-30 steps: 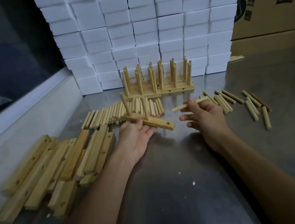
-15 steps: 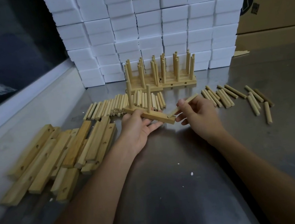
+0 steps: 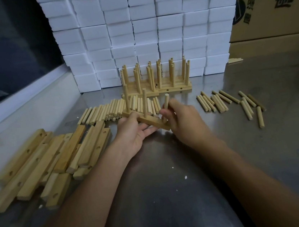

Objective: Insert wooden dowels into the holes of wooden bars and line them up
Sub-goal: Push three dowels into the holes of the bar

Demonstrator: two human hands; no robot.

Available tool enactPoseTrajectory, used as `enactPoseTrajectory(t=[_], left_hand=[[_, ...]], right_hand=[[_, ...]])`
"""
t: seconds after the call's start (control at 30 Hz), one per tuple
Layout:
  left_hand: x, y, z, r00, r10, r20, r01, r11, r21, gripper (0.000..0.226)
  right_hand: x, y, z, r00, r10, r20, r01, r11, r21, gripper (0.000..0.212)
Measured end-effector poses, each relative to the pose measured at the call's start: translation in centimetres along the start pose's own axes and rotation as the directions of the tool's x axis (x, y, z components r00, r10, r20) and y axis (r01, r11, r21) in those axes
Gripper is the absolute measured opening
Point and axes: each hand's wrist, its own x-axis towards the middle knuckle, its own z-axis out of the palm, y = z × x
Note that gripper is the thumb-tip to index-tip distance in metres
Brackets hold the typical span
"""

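— Moved since a second ago? 
— Dowel (image 3: 166, 101) swung from lying level to upright, brought over the near end of the bar (image 3: 151, 121). Camera tipped lower too.

— Head view, hands? 
— Left hand (image 3: 134, 129) cupped under the bar, fingers curled round it, kept off the table (image 3: 244, 158) to steady the hole. Right hand (image 3: 185, 116) pinching the dowel, lower end hidden behind fingers; seated or not, cannot tell.

— Bar's state? 
— Two dowels already standing; third hole probably the last.

— Surroundings? 
— Finished bars (image 3: 157, 82) lined up against the white blocks (image 3: 144, 29). Empty bars (image 3: 47, 160) stacked left, loose dowels (image 3: 224, 102) right, within reach.
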Motion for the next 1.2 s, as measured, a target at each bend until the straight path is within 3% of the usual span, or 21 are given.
enactPoseTrajectory(t=[0.3, 0.53, 0.73, 0.9, 1.2], left_hand=[[-0.1, 0.1, -0.2, 0.999, -0.005, 0.050, 0.004, 1.000, 0.012, 0.013], [0.0, 0.2, -0.3, 0.998, -0.022, 0.054, 0.022, 1.000, 0.007, 0.013], [0.0, 0.4, -0.4, 0.994, -0.048, 0.097, 0.047, 0.999, 0.016, 0.012], [0.3, 0.3, -0.3, 0.992, -0.049, 0.115, 0.043, 0.998, 0.048, 0.028], [0.3, 0.1, -0.3, 0.993, -0.008, 0.118, 0.013, 0.999, -0.040, 0.028]], right_hand=[[-0.2, -0.1, 0.4, 0.978, 0.173, -0.113, -0.153, 0.974, 0.170, 0.036], [-0.2, -0.5, 0.0, 0.998, 0.001, -0.057, -0.003, 1.000, -0.019, 0.030], [-0.2, 0.3, 0.1, 0.994, 0.099, -0.041, -0.093, 0.987, 0.128, 0.022], [-0.5, 0.3, 0.3, 0.980, 0.186, -0.077, -0.170, 0.970, 0.174, 0.041], [-0.6, 0.9, 0.8, 0.984, 0.121, -0.131, -0.106, 0.988, 0.116, 0.026]])
